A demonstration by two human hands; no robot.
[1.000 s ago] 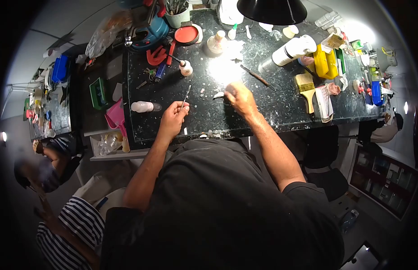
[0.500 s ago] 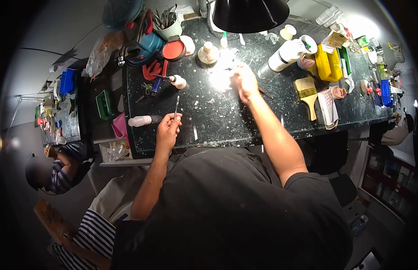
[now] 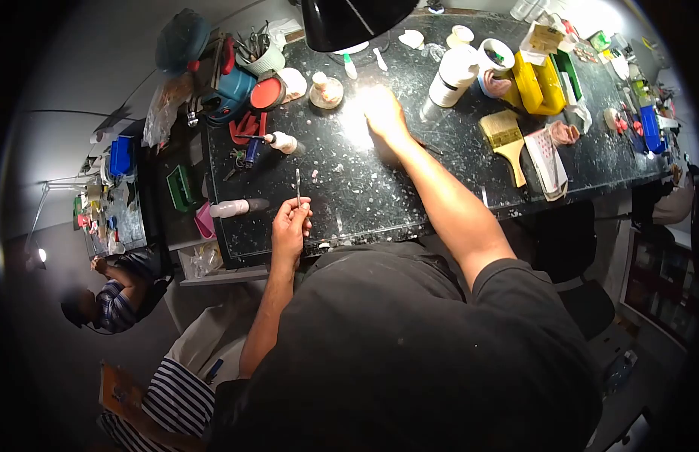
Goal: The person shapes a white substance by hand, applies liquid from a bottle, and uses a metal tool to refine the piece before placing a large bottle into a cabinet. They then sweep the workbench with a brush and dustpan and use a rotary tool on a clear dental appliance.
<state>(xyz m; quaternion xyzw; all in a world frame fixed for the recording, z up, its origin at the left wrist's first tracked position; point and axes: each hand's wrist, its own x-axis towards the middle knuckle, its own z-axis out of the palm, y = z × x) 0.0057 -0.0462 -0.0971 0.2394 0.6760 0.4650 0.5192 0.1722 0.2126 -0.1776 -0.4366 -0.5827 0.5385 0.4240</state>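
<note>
My left hand (image 3: 291,227) is closed near the table's front edge, pinching a thin metal spatula-like tool (image 3: 297,179) that points up and away from me. Under the desk lamp (image 3: 357,21), my right hand (image 3: 387,119) reaches over the dark worktop. Strong glare washes out its fingers, and whatever they touch or hold is hidden. Left of it stands a small squat bottle (image 3: 326,93) with a pale top. A dropper-type bottle (image 3: 284,142) with a dark nozzle is beyond my left hand, and a pinkish bottle (image 3: 230,208) lies to its left.
A tall white bottle (image 3: 453,77), yellow bin (image 3: 536,84), wide brush (image 3: 508,145) and paper pad (image 3: 544,167) occupy the right side. Back left are a blue machine (image 3: 233,96), a round red-filled tin (image 3: 266,94) and a tool pot (image 3: 264,60). Other people sit at left.
The whole view has shifted. My right hand has moved slightly farther from me into the glare. My left hand, still pinching the tool, has shifted slightly right relative to the dropper bottle.
</note>
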